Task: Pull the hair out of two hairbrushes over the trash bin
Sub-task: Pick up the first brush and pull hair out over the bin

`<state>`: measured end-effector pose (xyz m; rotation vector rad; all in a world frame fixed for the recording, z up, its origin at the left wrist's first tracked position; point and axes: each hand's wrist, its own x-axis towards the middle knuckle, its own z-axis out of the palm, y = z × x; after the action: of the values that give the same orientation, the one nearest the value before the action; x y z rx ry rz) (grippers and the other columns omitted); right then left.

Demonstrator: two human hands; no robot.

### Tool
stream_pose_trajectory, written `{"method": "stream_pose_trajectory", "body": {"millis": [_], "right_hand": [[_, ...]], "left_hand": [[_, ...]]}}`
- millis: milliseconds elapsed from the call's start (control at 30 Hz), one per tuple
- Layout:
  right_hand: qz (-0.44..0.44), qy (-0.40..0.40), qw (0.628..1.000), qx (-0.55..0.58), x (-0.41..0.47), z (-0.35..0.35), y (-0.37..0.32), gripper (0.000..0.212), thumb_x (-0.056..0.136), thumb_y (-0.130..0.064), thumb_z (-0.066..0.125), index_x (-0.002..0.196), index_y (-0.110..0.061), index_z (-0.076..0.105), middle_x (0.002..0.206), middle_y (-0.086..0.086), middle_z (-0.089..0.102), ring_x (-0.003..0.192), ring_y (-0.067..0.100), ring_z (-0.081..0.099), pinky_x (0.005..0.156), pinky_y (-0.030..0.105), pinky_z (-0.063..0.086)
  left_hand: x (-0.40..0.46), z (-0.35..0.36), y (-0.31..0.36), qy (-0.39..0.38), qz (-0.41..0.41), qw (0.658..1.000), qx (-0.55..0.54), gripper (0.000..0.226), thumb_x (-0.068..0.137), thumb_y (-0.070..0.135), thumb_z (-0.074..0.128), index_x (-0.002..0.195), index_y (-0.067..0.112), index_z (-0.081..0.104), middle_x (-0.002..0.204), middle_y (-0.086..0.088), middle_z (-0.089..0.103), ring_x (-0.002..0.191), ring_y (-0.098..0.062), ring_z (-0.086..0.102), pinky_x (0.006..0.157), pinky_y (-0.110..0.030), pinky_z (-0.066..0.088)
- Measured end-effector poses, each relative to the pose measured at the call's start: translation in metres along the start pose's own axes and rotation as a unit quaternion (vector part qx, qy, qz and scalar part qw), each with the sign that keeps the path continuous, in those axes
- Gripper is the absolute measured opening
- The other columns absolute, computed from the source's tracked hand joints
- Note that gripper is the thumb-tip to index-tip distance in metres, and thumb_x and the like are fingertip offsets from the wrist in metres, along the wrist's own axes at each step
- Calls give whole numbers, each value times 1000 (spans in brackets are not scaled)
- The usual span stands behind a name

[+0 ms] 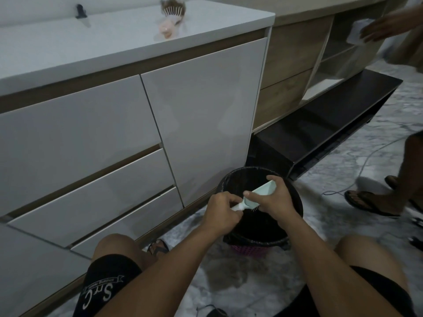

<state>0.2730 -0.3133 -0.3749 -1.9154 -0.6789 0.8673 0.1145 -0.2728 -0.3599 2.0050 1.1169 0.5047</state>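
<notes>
A pale mint hairbrush [256,196] is held over the trash bin [295,202], a pink basket lined with a black bag. My left hand [223,212] grips its white handle. My right hand [272,195] wraps over the brush head, fingers on its back and edge, bristles facing down. Whatever hair is in those bristles is hidden. A second hairbrush [172,17], pink-handled and full of brown hair, lies on the white countertop [114,46] far above.
White cabinet drawers [91,156] stand right behind the bin. A dark low shelf [332,124] runs to the right. Another person's sandalled feet [370,202] and hand [386,26] are at the right, with a thin cable [364,161] across the marble floor. A dark clip [80,11] sits on the counter.
</notes>
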Motion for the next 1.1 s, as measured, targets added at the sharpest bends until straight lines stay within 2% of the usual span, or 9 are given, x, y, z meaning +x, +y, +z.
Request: {"method": "stream_pose_trajectory", "body": {"millis": [133,267,400,500,600,733,800,967,1100], "right_hand": [[11,27,998,57,-1,-2,-4,46,72,-24,85,109,-21,58,105,3,53,93,22,58,66,36,60],[41,56,991,110,-2,-7,-11,7,92,-22,65,93,-15,68,107,10,59,86,18,57,58,31,55],[88,38,979,180,-3,-8,-17,22,98,-17,51,84,-15,67,117,18,61,105,30,57,74,42,56],[116,1,956,268,-3,-9,-20,13,95,-22,56,102,-17,65,126,15,60,113,31,57,90,49,51],[97,-95,950,280,1,-9,-12,84,73,-32,82,143,-17,38,131,13,56,116,32,60,90,52,54],[46,-125,966,220,-1,0,-4,112,63,-1,88,149,-32,24,134,14,46,111,34,62,80,47,60],[43,-106,965,237,-1,2,-2,106,65,1,87,147,-31,29,135,16,46,111,36,63,78,47,61],[72,-37,961,265,-3,-4,-13,35,95,-24,62,129,-22,56,119,20,61,91,35,71,65,40,60],[98,-24,963,251,-5,-9,-18,37,99,-41,48,128,-19,55,115,15,62,92,33,69,73,43,60]], "left_hand": [[-1,0,-3,4,-10,1000,-4,29,76,7,70,104,15,76,92,-3,72,77,-13,63,67,-24,49],[-2,1,-11,5,-26,1000,-5,30,77,9,69,105,16,76,98,-2,72,81,-10,60,69,-20,43],[-3,0,-13,-6,-40,999,-16,30,78,11,69,107,16,75,101,-2,74,88,-12,64,73,-20,45],[-1,-1,-13,-15,-62,997,-47,26,81,13,69,105,16,76,89,0,75,73,-8,64,68,-23,47],[3,-2,-11,-19,-85,992,-90,21,85,16,67,104,15,76,72,4,68,56,-5,58,64,-33,55],[4,-4,-6,-18,-96,988,-120,21,88,16,64,106,11,73,65,0,66,48,-7,57,59,-34,56],[5,-4,-5,-18,-102,987,-125,21,88,14,64,107,9,72,62,0,65,42,-2,55,55,-28,53],[6,-3,-8,-33,-118,983,-136,19,76,14,74,95,14,73,75,-5,70,56,-14,63,62,-39,59],[6,-3,-8,-51,-117,983,-134,23,77,9,76,99,11,71,84,-7,70,56,-15,63,55,-32,57]]}}
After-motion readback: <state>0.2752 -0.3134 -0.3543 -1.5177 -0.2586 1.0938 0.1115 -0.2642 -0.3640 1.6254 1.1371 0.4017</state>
